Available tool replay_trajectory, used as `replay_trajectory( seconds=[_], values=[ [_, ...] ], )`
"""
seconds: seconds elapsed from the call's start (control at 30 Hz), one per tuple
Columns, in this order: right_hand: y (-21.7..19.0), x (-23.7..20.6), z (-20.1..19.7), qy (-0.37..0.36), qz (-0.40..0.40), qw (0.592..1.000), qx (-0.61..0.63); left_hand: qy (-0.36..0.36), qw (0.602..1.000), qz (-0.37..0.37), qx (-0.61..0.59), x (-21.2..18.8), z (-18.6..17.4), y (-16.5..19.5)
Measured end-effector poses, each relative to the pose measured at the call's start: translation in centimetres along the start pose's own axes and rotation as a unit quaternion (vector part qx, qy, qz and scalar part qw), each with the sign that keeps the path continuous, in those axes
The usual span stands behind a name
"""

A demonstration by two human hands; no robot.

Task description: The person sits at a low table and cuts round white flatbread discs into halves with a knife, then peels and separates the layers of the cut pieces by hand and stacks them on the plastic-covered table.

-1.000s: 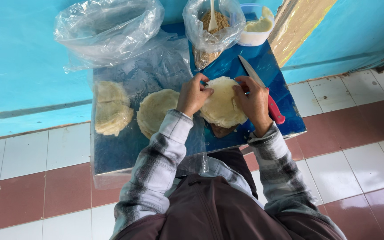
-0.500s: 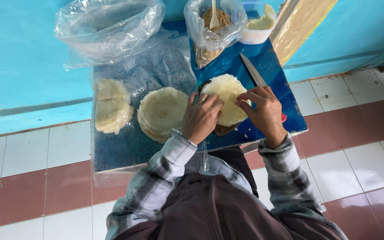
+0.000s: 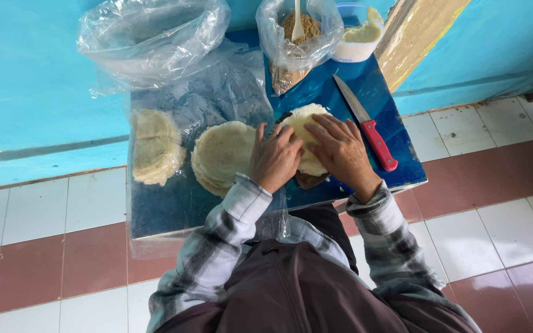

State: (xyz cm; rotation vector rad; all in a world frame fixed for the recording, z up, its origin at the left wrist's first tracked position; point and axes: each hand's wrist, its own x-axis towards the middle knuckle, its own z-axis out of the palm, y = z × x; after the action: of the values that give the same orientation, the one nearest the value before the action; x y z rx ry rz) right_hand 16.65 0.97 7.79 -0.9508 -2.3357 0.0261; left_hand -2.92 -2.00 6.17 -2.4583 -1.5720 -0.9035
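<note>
On the left of the blue counter point(image 3: 174, 209) lies a small heap of folded flatbreads point(image 3: 155, 154), and next to it a flat round stack point(image 3: 220, 155) on a clear plastic sheet point(image 3: 217, 86). A big empty clear bag point(image 3: 149, 34) sits behind them. Then come the hands. The left hand point(image 3: 274, 159) and the right hand point(image 3: 342, 153) lie side by side, palms down and fingers spread a little, pressing on one white flatbread point(image 3: 300, 120) in the middle of the counter. They grip nothing; they just push it flat. This flatbread looks thin, soft and light. It would likely bend and could tear, so it seems best to lift it by the edge with flat fingers. Behind it stands a bag of brown crumbs point(image 3: 297, 37) with a white spoon point(image 3: 298, 21) in it, and a white tub point(image 3: 359, 40) of pale paste. To the right lies a knife point(image 3: 365, 123) with a red handle. The counter looks smooth and shiny. The wall is bright blue, and the floor has white and dark red tiles.
</note>
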Motion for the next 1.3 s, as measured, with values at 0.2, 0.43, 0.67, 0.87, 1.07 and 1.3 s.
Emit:
replay_trajectory(
  seconds=[0.2, 0.43, 0.67, 0.87, 1.07, 1.3],
  values=[
    [1.0, 0.9, 0.4, 0.0, -0.014, 0.999, 0.033, 0.005, 1.0, 0.021, 0.02, -1.8, -0.8, 1.7],
    [1.0, -0.6, -0.4, 0.041, 0.028, 0.996, 0.069, 0.032, 0.997, -0.014, -0.065, -1.1, -0.7, 0.6],
    [-1.6, -3.7, -0.6, -0.041, -0.015, 0.998, 0.041, -0.02, 0.998, -0.051, -0.03, 1.2, 0.9, -2.1],
    [-0.5, -4.4, -0.8, -0.047, -0.006, 0.997, 0.054, 0.004, 1.0, 0.009, 0.017, 1.2, 2.3, -1.5],
    [2.5, -2.3, 1.3, -0.085, 0.042, 0.994, 0.052, -0.08, 0.996, 0.018, -0.02, -1.1, 3.6, -0.7],
    [3.3, -2.0, 2.8, -0.159, 0.04, 0.985, -0.05, -0.115, 0.992, -0.025, -0.037, -1.7, 2.5, 0.1]
  ],
)
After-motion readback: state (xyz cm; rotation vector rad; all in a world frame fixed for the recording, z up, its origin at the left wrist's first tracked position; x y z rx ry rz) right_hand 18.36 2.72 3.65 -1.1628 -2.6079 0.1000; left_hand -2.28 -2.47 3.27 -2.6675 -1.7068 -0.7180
